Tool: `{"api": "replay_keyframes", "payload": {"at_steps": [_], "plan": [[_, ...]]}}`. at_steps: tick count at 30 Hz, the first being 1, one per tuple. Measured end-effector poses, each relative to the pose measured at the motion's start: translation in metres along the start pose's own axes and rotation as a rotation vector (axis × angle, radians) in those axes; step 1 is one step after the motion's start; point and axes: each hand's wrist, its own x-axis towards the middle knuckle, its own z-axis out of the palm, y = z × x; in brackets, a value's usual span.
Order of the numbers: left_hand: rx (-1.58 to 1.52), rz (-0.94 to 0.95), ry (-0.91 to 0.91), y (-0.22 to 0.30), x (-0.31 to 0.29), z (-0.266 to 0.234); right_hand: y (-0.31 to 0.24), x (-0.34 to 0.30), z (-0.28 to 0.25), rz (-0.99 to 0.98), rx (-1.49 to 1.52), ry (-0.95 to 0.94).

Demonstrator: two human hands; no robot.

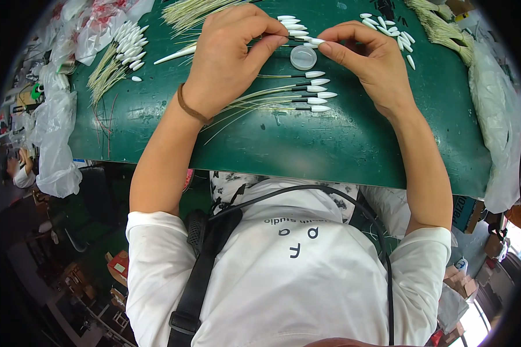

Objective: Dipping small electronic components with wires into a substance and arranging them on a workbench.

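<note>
White tip [316, 41] being pinched by right hand [369, 55], dark-ended stem [296, 39] by left hand [230, 51]; tipped stems [316, 89] lying nearer body, apparently done; loose tips [400, 43] apparently awaiting stems.

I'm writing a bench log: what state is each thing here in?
Left hand: pinched, seemingly on a thin stem
Right hand: pinching a white tip
Clear cup: resting on the table
Loose white tips: scattered
Front stems: white-tipped, laid out
Left stems: white-tipped, bunched
Right stems: bunched
Plastic bags: crumpled
</note>
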Motion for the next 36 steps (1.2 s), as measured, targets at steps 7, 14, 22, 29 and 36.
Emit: {"api": "replay_keyframes", "payload": {"at_steps": [7, 14, 22, 29, 36], "plan": [[0.048, 0.063, 0.006, 0.005, 0.002, 0.004, -0.002, -0.001, 0.002, -0.001, 0.049, -0.014], [0.058, 0.087, 0.031, 0.002, 0.000, 0.009, -0.003, 0.001, 0.002, -0.144, -0.084, 0.008], [0.080, -0.008, 0.081, -0.020, 0.004, 0.009, -0.007, 0.007, -0.013, -0.132, -0.160, 0.119], [0.222, -0.009, 0.018, -0.033, 0.001, 0.017, 0.003, 0.017, -0.085, -0.067, -0.434, 0.159], [0.129, -0.105, 0.037, -0.040, 0.004, -0.004, 0.031, 0.025, -0.098, -0.166, -0.856, 0.139]]}}
